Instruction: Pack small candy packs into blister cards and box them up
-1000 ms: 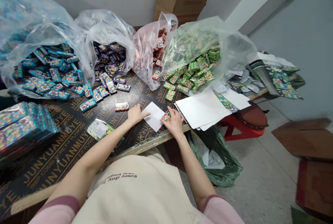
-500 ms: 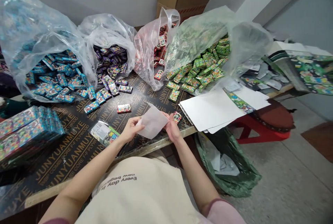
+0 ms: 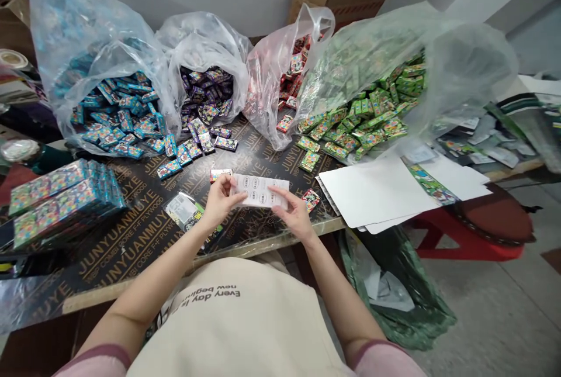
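Note:
Between my two hands is a white paper sheet [image 3: 259,191] printed with circled text, held just above the table near its front edge. My left hand [image 3: 222,199] pinches the sheet's left end between thumb and fingers. At the other end, my right hand [image 3: 293,211] grips it with the thumb beneath and a finger along the top. Beyond the left hand lies a small red-and-white packet [image 3: 220,175], partly covered by that hand. Another red packet [image 3: 311,200] rests just right of my right hand. A flat clear-wrapped package [image 3: 183,208] with a white label lies left of my left forearm.
Plastic bags of blue [image 3: 127,114], purple [image 3: 208,90], red [image 3: 295,67] and green packets [image 3: 372,109] line the table's back. Stacked blue-wrapped bundles [image 3: 65,201] stand left. White cards [image 3: 372,193] overhang the right edge, above a green bag [image 3: 421,301] and a red stool [image 3: 477,242].
The sheet was a blank-faced square; it is now a narrower strip with its printed side showing. My right hand has let go of the red packet and taken the sheet's right end.

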